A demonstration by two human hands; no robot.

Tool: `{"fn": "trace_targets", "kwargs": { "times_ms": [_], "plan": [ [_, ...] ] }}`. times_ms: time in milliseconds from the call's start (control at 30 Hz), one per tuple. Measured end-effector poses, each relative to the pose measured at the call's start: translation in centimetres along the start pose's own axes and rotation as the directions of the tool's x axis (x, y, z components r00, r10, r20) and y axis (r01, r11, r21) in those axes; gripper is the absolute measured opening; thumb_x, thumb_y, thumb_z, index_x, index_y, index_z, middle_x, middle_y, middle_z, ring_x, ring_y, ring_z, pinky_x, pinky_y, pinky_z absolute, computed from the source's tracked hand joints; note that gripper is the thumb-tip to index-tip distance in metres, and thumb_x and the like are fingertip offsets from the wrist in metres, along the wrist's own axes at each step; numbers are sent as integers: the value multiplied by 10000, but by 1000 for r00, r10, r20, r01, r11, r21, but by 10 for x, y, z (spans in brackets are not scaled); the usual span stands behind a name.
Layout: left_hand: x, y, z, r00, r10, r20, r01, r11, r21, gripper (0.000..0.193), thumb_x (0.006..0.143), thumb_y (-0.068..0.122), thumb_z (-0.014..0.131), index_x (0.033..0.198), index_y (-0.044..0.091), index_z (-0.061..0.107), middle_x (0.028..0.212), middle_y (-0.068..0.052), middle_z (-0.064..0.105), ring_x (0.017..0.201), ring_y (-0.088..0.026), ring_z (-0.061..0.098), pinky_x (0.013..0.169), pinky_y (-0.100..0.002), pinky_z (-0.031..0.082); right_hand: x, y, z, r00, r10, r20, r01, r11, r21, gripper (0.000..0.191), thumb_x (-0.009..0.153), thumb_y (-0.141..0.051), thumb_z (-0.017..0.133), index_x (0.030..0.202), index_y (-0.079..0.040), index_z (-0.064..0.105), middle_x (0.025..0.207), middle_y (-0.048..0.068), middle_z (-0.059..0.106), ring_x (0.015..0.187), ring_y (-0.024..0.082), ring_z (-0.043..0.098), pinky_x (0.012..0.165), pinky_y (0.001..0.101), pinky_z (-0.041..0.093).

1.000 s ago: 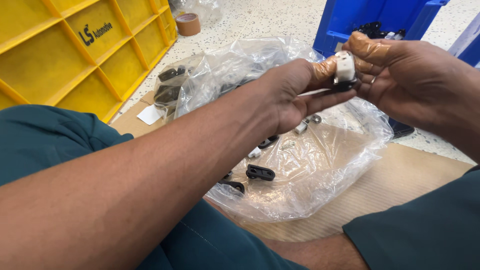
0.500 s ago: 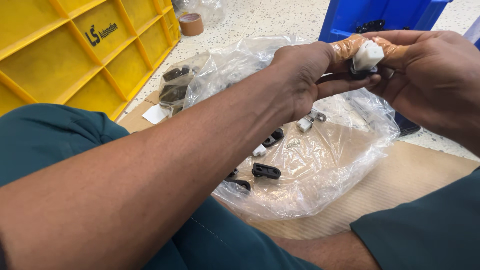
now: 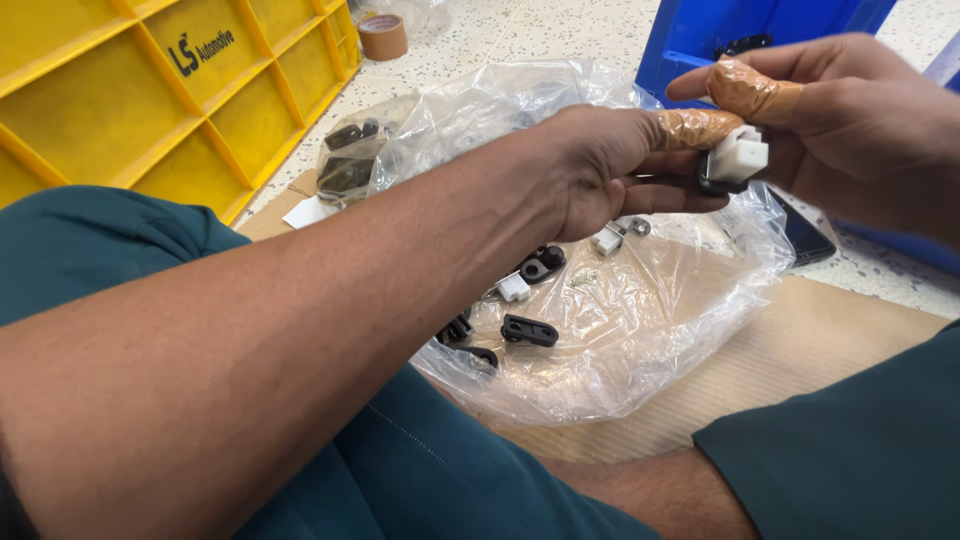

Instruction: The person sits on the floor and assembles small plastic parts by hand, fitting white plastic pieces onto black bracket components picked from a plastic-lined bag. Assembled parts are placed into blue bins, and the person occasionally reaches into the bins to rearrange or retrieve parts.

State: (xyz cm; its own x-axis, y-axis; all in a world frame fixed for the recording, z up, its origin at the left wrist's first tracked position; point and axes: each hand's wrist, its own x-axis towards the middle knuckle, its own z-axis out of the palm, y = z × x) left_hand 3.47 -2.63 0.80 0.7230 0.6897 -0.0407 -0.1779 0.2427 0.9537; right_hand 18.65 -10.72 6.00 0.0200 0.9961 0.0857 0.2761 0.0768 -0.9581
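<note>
Both hands, left hand (image 3: 600,170) and right hand (image 3: 860,130), are closed on a small white-and-black part (image 3: 733,162), held between taped fingertips above a clear plastic bag (image 3: 640,310) in which loose black and white pieces (image 3: 530,330) are kept. A yellow crate (image 3: 130,110) is seen far left.

I see a small white plastic block (image 3: 740,157) joined to a black piece (image 3: 712,184), the two held together in the air between both hands, at the upper right of the scene. The white part is boxy with stepped edges and faces up and to the right; the black part sits just under it on its left and is mostly hidden by fingers. My left hand (image 3: 600,170) pinches the pair from the left, and my right hand (image 3: 850,120) cups it from the right, with brown tape on the fingertips touching it.
</note>
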Motion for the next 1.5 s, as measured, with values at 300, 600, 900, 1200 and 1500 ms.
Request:
{"fn": "trace_targets", "kwargs": {
  "times_ms": [300,600,900,1200,1500],
  "plan": [
    [-1,4,-3,992,-125,4,125,992,-10,297,929,131,683,1124,-92,679,1004,-233,767,868,-271,797,768,-314,711,18,24,-7,995,67,-68,-74,991,-111,332,1083,-176,516,1319,13,656,1165,160,726,978,218,731,813,344,614],
    [-12,8,2,992,43,-122,-78,953,-294,325,959,216,713,1109,-52,606,943,-148,697,791,-166,733,691,-224,669,10,34,-7,970,231,-72,-157,829,536,248,1127,-160,490,1260,40,554,1072,92,621,849,49,653,764,128,549],
    [2,-4,15,920,-138,-366,-2,934,-356,191,982,52,659,1067,-118,669,910,-158,687,654,-122,664,595,-171,613,-18,24,25,970,172,-169,-107,936,336,353,1124,-330,459,1283,-33,565,1067,56,591,921,111,608,842,282,557],
    [-20,26,24,968,72,-241,-45,992,114,320,995,65,415,1121,-172,588,848,-205,699,600,-158,703,562,-227,643,-5,20,16,953,-37,-302,20,998,-60,248,1088,-155,550,1221,5,684,989,119,687,763,101,614,719,278,540],
    [-24,25,29,995,44,-93,-28,987,160,282,975,42,470,1167,-144,558,905,-198,658,642,-147,686,594,-231,659,-5,14,6,986,-65,-150,72,997,40,246,1056,-110,532,1237,24,632,1124,119,703,975,152,725,827,307,609]
  ]
}}
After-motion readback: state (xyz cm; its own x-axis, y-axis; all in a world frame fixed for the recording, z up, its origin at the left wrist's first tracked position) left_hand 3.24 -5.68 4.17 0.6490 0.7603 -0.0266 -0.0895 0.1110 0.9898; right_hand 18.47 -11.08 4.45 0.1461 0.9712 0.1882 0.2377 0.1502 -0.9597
